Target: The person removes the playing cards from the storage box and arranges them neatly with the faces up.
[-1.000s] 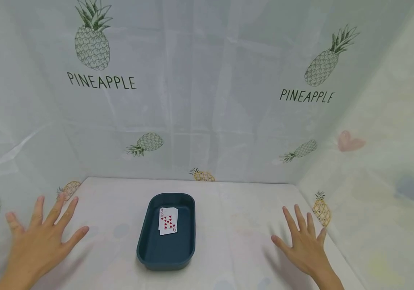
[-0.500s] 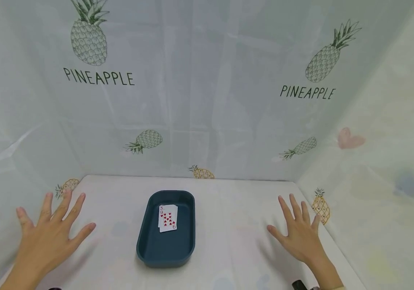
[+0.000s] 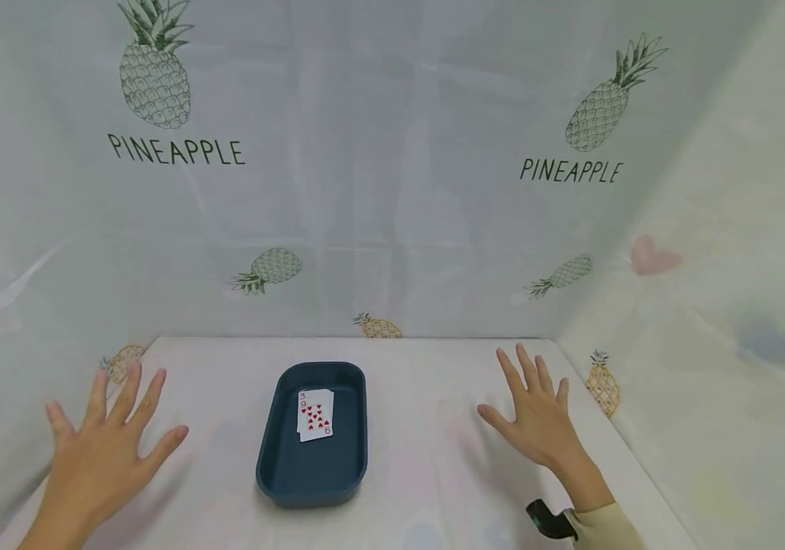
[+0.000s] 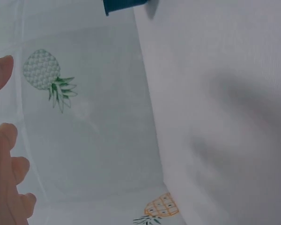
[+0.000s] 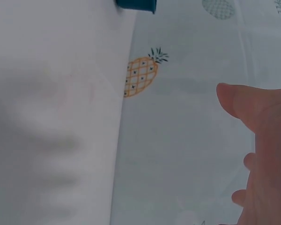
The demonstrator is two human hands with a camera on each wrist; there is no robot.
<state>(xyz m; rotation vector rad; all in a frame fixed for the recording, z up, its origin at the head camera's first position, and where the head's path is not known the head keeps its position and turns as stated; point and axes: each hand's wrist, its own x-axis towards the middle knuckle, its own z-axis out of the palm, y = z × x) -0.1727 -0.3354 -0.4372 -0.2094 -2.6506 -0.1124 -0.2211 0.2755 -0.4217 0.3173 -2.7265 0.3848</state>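
Note:
In the head view a dark blue rectangular tray [image 3: 310, 477] with rounded corners stands left of centre on the white table. Playing cards [image 3: 315, 415] lie overlapped on its floor, a nine of hearts on top and the corner of a three showing behind it. My left hand [image 3: 100, 458] hovers left of the tray, fingers spread, holding nothing. To the right of the tray my right hand [image 3: 537, 416] is likewise raised with spread fingers, casting a shadow on the table. Both wrist views show only a corner of the tray, at the top edge.
A pale cloth backdrop [image 3: 358, 191] printed with pineapples rises behind the table [image 3: 427, 428] and along both sides. A dark band [image 3: 549, 521] sits at my right wrist, by a beige sleeve [image 3: 605, 527].
My right hand has moved left and farther forward, bringing the wrist band and sleeve into view. My left hand has shifted slightly right. The tray and cards have stayed put.

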